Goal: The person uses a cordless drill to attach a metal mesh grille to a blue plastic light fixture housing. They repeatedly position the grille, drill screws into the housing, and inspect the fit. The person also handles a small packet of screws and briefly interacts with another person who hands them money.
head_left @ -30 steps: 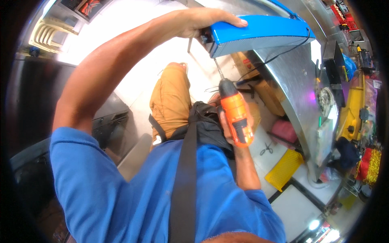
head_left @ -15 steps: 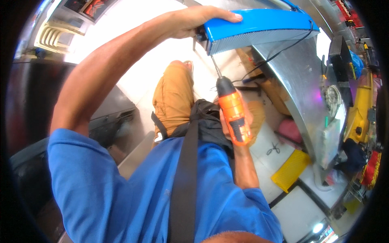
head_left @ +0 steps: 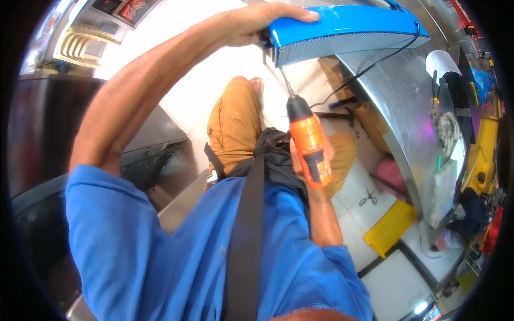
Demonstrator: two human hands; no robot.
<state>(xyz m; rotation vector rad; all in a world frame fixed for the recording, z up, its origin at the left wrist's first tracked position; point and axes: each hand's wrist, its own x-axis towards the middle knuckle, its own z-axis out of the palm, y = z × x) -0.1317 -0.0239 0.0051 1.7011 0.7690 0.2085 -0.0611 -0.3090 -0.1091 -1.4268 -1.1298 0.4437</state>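
Observation:
A long blue metal case [head_left: 348, 24] with a ribbed grey side is tilted up at the edge of the metal bench. My left hand [head_left: 262, 21] grips its left end, thumb laid over the top. In my right hand [head_left: 297, 158] is an orange and black cordless screwdriver [head_left: 309, 140], its long bit pointing up. The bit's tip meets the lower left corner of the case; whether it sits in a screw there is too small to tell. A black cable [head_left: 369, 70] runs from the right end of the case and droops below it.
The steel bench [head_left: 393, 101] curves along my right, bearing a coiled cord [head_left: 448, 131], papers and tools. Scissors [head_left: 368, 197] and a yellow perforated panel [head_left: 390, 227] lie low on the right. Stacked cream plastic chairs [head_left: 83, 45] stand at far left, a dark cabinet [head_left: 48, 128] nearer.
The view has shifted slightly, so the surroundings sit a little further right. Both hands keep their hold, and the bit stays at the corner of the case.

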